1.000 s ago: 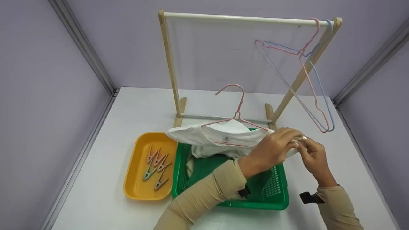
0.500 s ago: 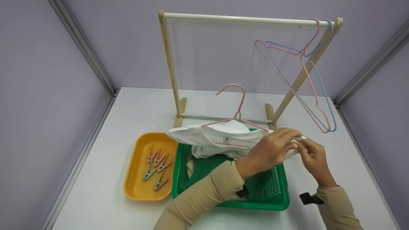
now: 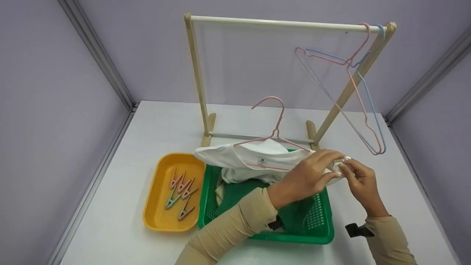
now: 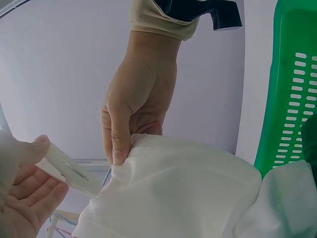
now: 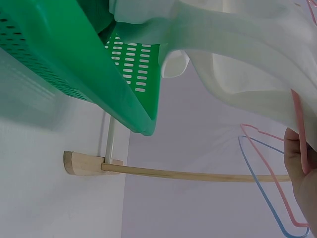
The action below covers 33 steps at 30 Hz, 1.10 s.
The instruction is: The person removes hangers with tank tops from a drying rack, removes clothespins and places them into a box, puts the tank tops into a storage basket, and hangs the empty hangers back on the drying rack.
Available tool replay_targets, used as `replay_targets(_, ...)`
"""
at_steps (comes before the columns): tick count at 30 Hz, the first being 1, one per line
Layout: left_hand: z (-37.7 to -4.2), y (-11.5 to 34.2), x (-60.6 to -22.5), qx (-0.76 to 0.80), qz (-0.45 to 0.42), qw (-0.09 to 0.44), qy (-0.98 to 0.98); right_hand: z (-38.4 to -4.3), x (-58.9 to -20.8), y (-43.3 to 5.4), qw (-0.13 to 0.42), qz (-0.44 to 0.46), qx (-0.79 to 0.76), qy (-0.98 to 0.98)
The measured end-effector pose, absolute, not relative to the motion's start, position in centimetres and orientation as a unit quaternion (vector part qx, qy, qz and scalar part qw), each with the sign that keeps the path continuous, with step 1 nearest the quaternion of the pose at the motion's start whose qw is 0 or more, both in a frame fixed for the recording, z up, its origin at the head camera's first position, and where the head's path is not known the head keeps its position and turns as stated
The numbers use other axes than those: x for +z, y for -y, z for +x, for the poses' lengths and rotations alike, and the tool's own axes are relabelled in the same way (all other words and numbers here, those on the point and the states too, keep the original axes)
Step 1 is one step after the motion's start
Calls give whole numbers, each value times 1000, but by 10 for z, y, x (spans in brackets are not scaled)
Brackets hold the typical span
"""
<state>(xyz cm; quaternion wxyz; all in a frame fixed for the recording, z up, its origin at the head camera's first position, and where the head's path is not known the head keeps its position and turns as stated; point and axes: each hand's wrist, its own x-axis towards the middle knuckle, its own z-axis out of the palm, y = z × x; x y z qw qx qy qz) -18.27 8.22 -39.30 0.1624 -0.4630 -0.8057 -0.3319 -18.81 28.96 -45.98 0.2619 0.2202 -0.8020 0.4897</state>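
A white T-shirt (image 3: 217, 154) hangs on a pink hanger (image 3: 279, 121) over the basket, its neck label visible. At the shirt's right end, my right hand (image 3: 363, 182) pinches the white fabric between thumb and fingers. Beside it, my left hand (image 3: 305, 175) has thumb and fingers on either side of a pale clothespin (image 4: 72, 173), whose narrow end meets the cloth in the left wrist view. The right wrist view catches part of a hand at its right edge, with a pink strip across it.
The green basket (image 3: 325, 233) holds green and beige cloth. To its left, several clothespins lie in a yellow tray (image 3: 152, 217). Behind stands a wooden rack (image 3: 198, 81) with a white bar; another pink hanger (image 3: 358, 92) and a blue hanger (image 3: 372, 99) hang at its right end.
My left thumb has moved down, away from the index finger, so the gap between them is wider. The right hand keeps its pinch; shirt and hanger have hardly moved.
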Motion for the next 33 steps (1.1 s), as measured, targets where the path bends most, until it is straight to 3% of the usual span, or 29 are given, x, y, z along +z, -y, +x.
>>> replay_targets(33,-181,-41,-412,-395,-443,122,795,-186,-459,-290,230,197,537,787)
